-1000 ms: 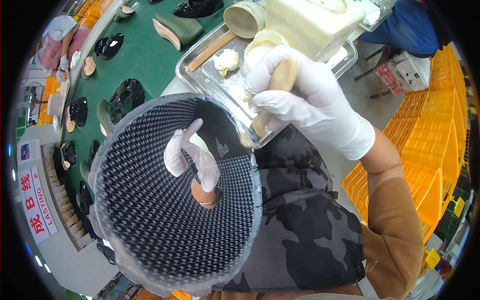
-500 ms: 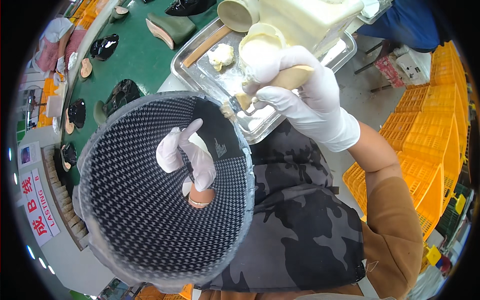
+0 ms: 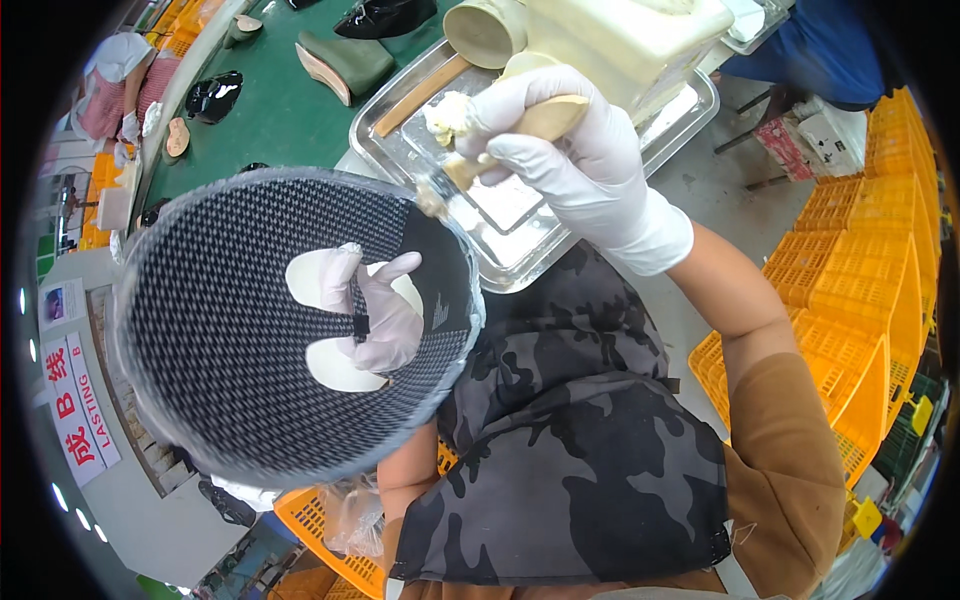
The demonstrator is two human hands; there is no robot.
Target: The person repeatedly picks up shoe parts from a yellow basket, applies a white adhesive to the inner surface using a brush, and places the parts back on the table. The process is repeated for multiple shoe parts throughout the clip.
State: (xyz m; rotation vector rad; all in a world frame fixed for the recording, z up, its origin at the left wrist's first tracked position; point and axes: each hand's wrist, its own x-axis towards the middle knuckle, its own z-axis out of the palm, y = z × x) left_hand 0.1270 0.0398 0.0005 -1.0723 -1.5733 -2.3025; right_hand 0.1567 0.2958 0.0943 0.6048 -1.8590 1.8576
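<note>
A wide, open shoe upper (image 3: 240, 330), lined with black-and-white houndstooth cloth, faces up at the left, its pale rim toward me. My left hand (image 3: 385, 320) reaches through the openings at its bottom, the gloved fingers closed round a black strap there. My left wrist is hidden behind the upper. Above the tray, my right hand (image 3: 590, 165), also gloved in white, grips a brush (image 3: 553, 118) with a pale wooden handle. The blurred brush tip is at the upper's right rim, beside the black part of the lining.
Under my right hand lies a metal tray (image 3: 370, 125) with a wooden stick (image 3: 425, 95), a cream lump (image 3: 448, 115) and a pale jug (image 3: 625, 50). Several shoes, one an olive boot (image 3: 350, 65), stand on the green table (image 3: 270, 125). Orange crates (image 3: 830, 330) are stacked at the right.
The upper has shifted left and tilted, so more of my left forearm shows below it. My right hand has moved left with the brush, whose tip stays by the rim.
</note>
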